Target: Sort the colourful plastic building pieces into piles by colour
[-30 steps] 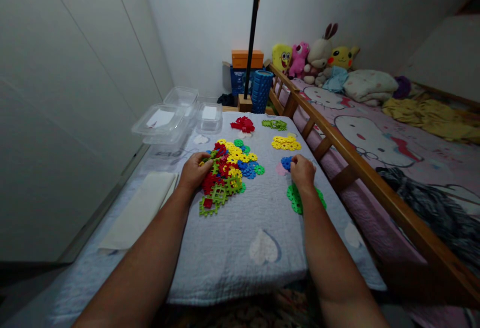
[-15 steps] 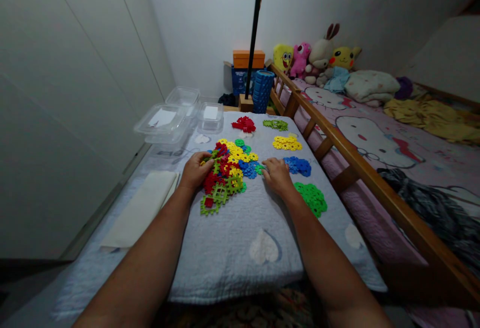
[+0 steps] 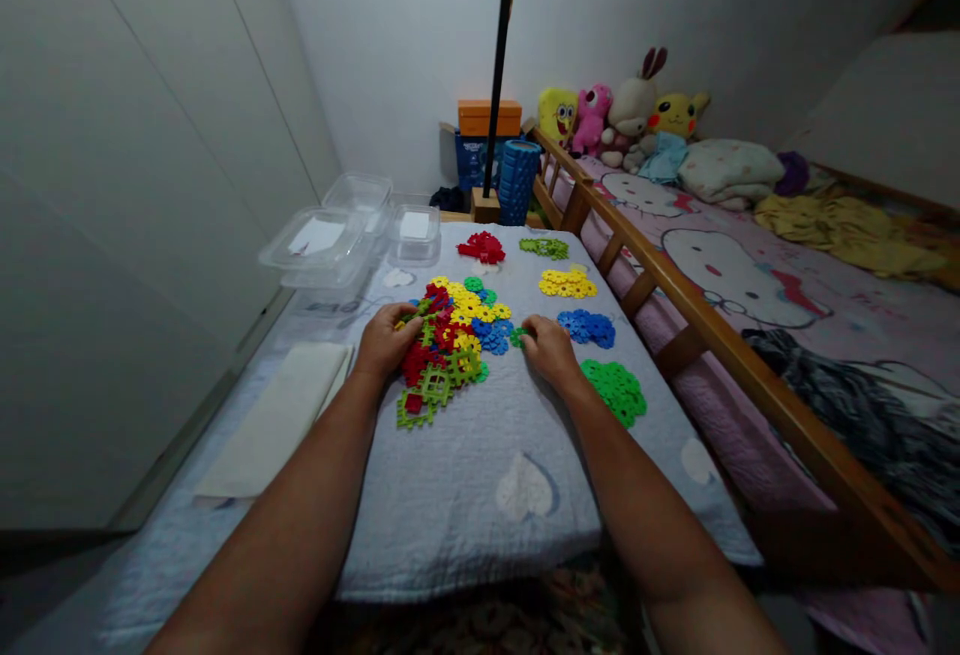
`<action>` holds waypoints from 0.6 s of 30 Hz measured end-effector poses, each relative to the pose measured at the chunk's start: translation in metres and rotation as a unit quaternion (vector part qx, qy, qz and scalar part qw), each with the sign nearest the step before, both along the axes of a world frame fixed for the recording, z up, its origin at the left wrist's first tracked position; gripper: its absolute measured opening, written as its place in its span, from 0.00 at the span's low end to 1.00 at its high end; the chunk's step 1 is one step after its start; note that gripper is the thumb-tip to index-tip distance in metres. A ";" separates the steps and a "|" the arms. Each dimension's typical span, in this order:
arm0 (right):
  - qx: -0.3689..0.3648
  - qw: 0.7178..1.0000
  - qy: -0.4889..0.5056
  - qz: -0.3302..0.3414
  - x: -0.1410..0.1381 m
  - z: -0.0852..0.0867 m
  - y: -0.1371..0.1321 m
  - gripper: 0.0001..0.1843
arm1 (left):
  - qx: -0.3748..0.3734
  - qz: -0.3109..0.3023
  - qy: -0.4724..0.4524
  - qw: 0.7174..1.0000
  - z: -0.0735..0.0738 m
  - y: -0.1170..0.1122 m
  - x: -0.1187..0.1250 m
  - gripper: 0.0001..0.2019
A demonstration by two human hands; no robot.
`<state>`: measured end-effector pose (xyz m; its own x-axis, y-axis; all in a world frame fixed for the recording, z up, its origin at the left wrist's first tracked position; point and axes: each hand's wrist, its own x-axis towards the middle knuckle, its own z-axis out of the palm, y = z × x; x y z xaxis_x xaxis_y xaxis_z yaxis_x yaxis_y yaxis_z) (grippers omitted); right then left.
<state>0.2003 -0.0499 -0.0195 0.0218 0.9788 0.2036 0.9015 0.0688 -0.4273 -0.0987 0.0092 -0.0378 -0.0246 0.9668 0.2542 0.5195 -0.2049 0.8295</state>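
A mixed heap of red, yellow, blue and green plastic snap pieces (image 3: 454, 330) lies on the pale quilted cover (image 3: 465, 465). My left hand (image 3: 386, 340) rests curled against the heap's left edge, fingers on its pieces. My right hand (image 3: 549, 347) is at the heap's right edge, fingers pinched on a small green piece (image 3: 517, 337). Sorted piles lie to the right: green (image 3: 615, 390), blue (image 3: 587, 328), yellow (image 3: 567, 283), light green (image 3: 546, 248) and red (image 3: 482, 247).
Clear plastic containers (image 3: 330, 240) stand at the back left, a folded white cloth (image 3: 281, 415) at the left. A wooden bed rail (image 3: 697, 335) runs along the right, with plush toys (image 3: 622, 120) behind. A black pole (image 3: 499, 65) rises at the back.
My right hand left the blue pile, crossed left to the mixed heap and closed on a green piece. My left hand stayed on the heap's left side.
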 end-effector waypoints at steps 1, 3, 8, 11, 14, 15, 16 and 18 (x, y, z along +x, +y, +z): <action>-0.005 0.999 0.034 0.005 0.006 0.004 0.000 0.09 | 0.000 0.000 0.000 1.000 0.000 0.000 0.000 0.16; -0.012 0.995 0.097 0.009 0.021 0.013 -0.002 0.09 | 0.001 0.001 0.001 1.000 0.000 0.000 0.000 0.16; -0.039 0.986 0.161 -0.012 0.069 0.034 -0.017 0.13 | -0.002 0.002 -0.004 1.000 0.000 -0.001 0.000 0.16; -0.058 0.984 0.168 -0.011 0.093 0.042 -0.033 0.10 | -0.005 0.003 -0.005 1.000 -0.001 -0.001 0.000 0.16; -0.083 0.979 0.184 -0.021 0.109 0.049 -0.050 0.09 | -0.011 0.004 -0.006 1.000 -0.002 -0.001 0.000 0.18; -0.092 0.977 0.192 -0.030 0.113 0.051 -0.056 0.10 | -0.013 0.005 -0.006 1.000 -0.002 -0.001 0.000 0.18; -0.100 0.974 0.201 -0.037 0.117 0.053 -0.061 0.10 | -0.014 0.005 -0.005 1.000 -0.002 -0.001 0.000 0.18; -0.109 0.970 0.214 -0.044 0.123 0.055 -0.069 0.09 | -0.013 0.006 -0.003 1.000 -0.002 -0.001 0.000 0.18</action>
